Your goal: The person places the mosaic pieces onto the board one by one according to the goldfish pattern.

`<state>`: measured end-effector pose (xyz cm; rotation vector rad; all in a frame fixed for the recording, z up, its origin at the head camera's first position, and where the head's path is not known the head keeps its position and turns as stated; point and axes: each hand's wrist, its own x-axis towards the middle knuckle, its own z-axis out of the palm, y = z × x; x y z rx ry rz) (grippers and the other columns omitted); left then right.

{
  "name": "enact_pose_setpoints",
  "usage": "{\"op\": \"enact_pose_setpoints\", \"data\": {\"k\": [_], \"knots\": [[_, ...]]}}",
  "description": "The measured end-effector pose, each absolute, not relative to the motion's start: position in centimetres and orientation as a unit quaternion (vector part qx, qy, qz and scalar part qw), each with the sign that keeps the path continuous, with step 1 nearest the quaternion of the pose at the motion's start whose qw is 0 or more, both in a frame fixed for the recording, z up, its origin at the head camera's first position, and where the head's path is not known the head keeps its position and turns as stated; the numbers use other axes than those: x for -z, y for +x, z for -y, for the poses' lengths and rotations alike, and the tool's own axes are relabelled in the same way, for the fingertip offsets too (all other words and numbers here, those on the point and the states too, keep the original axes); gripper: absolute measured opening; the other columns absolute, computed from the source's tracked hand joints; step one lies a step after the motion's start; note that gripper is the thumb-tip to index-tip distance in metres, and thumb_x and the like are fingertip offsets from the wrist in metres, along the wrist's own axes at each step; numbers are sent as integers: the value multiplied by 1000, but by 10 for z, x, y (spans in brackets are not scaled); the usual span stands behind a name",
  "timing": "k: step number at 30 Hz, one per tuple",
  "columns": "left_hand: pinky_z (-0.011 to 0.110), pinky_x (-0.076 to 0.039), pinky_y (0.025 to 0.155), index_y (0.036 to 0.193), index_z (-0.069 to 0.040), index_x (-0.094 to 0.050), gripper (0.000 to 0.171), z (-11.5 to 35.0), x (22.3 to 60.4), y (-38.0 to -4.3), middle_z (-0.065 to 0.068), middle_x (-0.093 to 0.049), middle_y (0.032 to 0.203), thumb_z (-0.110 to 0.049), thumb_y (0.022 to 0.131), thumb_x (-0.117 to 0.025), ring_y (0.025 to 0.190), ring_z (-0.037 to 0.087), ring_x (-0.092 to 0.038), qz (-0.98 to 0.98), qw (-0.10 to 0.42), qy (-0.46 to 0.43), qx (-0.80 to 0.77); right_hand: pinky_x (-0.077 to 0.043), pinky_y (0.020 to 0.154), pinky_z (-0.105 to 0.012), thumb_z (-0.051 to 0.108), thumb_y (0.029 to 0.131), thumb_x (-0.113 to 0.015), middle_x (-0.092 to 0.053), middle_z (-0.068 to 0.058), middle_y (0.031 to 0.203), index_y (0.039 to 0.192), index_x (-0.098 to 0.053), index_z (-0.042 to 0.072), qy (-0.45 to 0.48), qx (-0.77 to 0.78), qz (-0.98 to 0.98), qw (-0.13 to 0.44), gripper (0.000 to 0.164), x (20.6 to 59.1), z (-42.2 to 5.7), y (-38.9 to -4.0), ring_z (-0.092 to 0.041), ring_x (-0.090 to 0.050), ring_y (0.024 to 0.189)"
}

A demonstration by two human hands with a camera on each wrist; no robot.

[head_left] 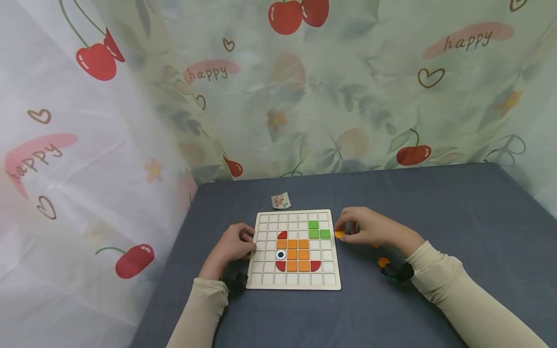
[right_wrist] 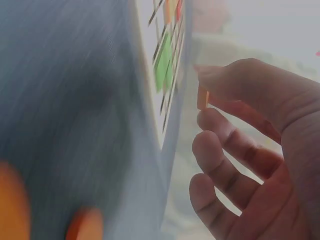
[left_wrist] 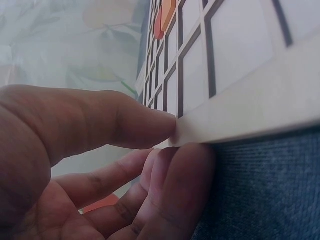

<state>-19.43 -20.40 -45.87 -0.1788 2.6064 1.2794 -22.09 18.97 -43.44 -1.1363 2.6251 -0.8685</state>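
A pale wooden grid board (head_left: 293, 282) lies flat, with orange, red and green tiles and a round eye piece (head_left: 281, 254) in its cells. My left hand (head_left: 232, 244) holds the board's left edge; in the left wrist view, the thumb (left_wrist: 145, 122) lies on the rim with the fingers curled against the side. Beside the board's right edge, my right hand (head_left: 370, 226) pinches an orange tile (right_wrist: 202, 97) between thumb and forefinger. Its other fingers are loosely bent in the right wrist view. Green tiles (head_left: 314, 234) sit in cells close to that hand.
Loose orange pieces (head_left: 383, 262) lie on the dark cloth by the right wrist, partly hidden by the arm. Behind the board is a small picture card (head_left: 281, 200). A printed curtain (head_left: 304, 96) hangs along the table's back edge.
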Motion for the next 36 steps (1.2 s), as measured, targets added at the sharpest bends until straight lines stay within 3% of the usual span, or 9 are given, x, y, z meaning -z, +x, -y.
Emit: {"op": "enact_pose_setpoints", "data": {"k": [12,19,36], "knots": [[36,-65,65,124,0,-67,37,203,456,-193,14,-65,101,-1,88,-74,80,24,-67,-886,121,-56,-445,-56,78,-27,19,94,-78,-71,2,109,114,-80,13,-435,291,-846,103,21,433,-89,-210,-18,-64,86],[36,-65,65,123,0,-67,37,204,454,-193,14,-65,100,0,87,-74,80,24,-67,-885,121,-55,-446,-53,77,-22,22,94,-79,-70,5,105,112,-81,16,-468,262,-840,87,18,444,-45,-200,-8,-61,79],[37,-66,67,124,0,-68,35,206,455,-195,15,-66,100,1,90,-75,80,24,-68,-888,130,-45,-440,-56,78,-22,23,92,-80,-70,6,104,110,-81,19,-464,231,-849,101,18,454,-10,-192,-4,-66,87]]}}
